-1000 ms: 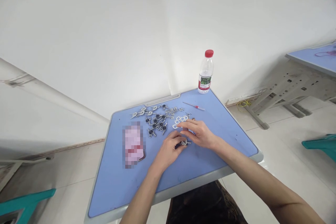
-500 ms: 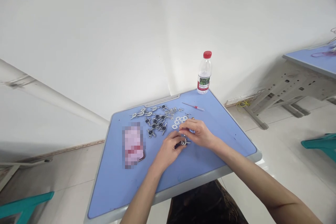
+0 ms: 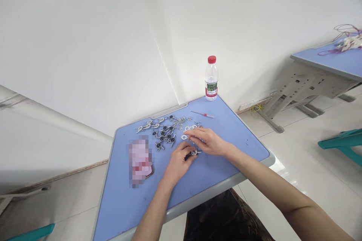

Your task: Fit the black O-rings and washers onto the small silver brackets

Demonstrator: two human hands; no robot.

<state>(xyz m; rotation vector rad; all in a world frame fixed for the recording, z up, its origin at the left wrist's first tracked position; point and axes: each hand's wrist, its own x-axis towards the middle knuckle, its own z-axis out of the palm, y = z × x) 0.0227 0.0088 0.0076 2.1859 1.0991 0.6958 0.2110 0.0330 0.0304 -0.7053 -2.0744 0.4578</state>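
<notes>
My left hand (image 3: 178, 163) rests on the blue desktop (image 3: 135, 207), its fingers curled around a small metal fitting with a dark end (image 3: 194, 152). Just above, my right hand (image 3: 207, 141) has its fingers stretched left toward flat metal gaskets (image 3: 188, 130), and its thumb is close to the fitting. Whether those fingers pinch anything is hidden. Beyond the hands lies a loose heap of metal wing-shaped parts with black round centres (image 3: 163, 133).
A pixelated flat object (image 3: 140, 160) lies left of my hands. A small red-handled screwdriver (image 3: 202, 114) and a water bottle with a red cap (image 3: 211, 79) stand at the far edge. To the right are a second desk (image 3: 325, 60) with wires and a teal stool (image 3: 345, 143).
The whole view has swung, shifting the desk left in the frame. My right hand's fingers now reach farther left toward the gaskets. The fitting stays in my left hand.
</notes>
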